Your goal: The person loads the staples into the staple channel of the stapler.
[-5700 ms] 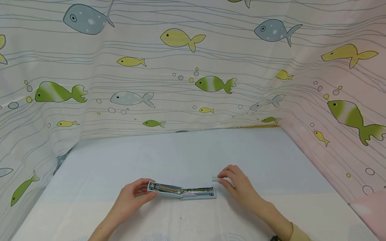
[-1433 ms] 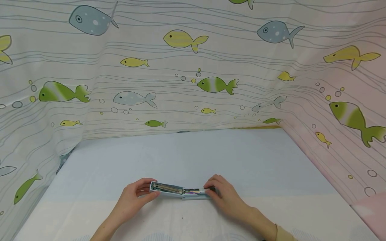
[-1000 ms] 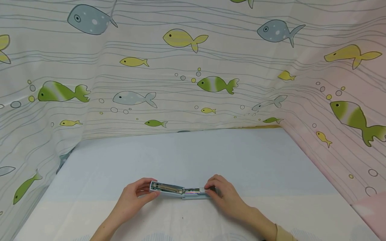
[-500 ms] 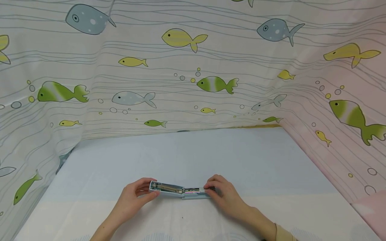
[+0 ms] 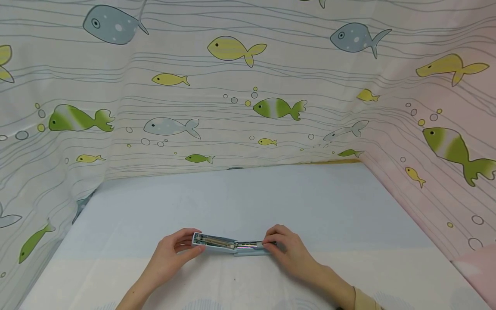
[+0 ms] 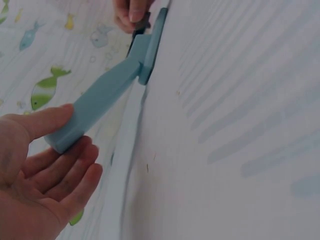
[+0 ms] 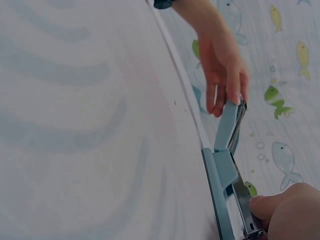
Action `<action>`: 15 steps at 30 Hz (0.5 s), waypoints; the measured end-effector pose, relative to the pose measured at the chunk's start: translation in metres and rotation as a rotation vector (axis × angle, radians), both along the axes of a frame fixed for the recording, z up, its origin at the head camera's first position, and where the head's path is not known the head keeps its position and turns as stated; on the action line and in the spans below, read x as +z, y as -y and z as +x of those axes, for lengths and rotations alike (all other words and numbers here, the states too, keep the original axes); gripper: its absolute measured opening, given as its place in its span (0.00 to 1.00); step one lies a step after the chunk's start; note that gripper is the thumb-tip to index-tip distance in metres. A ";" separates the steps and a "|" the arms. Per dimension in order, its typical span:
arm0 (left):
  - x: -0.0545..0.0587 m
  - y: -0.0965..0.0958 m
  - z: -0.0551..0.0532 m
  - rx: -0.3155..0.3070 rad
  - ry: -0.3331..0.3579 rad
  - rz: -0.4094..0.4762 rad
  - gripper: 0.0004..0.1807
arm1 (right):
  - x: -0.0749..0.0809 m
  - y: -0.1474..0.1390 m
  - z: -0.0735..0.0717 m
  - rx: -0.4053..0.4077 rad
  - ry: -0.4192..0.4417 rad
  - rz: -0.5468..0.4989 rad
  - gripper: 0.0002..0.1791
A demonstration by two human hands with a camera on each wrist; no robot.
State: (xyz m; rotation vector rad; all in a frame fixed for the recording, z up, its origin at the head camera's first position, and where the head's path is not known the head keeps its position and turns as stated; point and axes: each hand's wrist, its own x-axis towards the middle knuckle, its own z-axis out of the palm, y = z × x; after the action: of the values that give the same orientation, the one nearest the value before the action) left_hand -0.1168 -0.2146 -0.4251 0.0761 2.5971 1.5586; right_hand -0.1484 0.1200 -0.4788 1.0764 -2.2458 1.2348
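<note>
The left hand (image 5: 172, 254) and right hand (image 5: 288, 249) are bare. The right forearm (image 5: 335, 282) has a beige sleeve (image 5: 365, 300). The left forearm (image 7: 199, 15) bears a dark band (image 7: 162, 4), partly visible.

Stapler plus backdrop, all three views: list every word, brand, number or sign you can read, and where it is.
None can be read in any view.
Stapler: no lettering seen on the blue shell.
Its metal rail: any stamped marks too small or blurred to read.
Backdrop: printed fish, bubbles and lines, no letters.
Tablecloth: pale pattern only, no letters.
</note>
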 end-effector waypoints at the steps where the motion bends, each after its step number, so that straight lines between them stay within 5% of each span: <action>1: 0.000 0.000 0.000 0.000 0.001 -0.001 0.24 | 0.000 0.000 0.000 -0.002 0.002 -0.004 0.07; 15: -0.001 -0.001 0.000 0.011 -0.006 -0.013 0.22 | 0.000 -0.001 0.000 -0.022 0.068 -0.045 0.05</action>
State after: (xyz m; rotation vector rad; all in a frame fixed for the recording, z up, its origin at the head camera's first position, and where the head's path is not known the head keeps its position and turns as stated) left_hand -0.1167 -0.2139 -0.4263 0.0651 2.6162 1.5472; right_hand -0.1481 0.1206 -0.4788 1.0049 -2.2629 1.3253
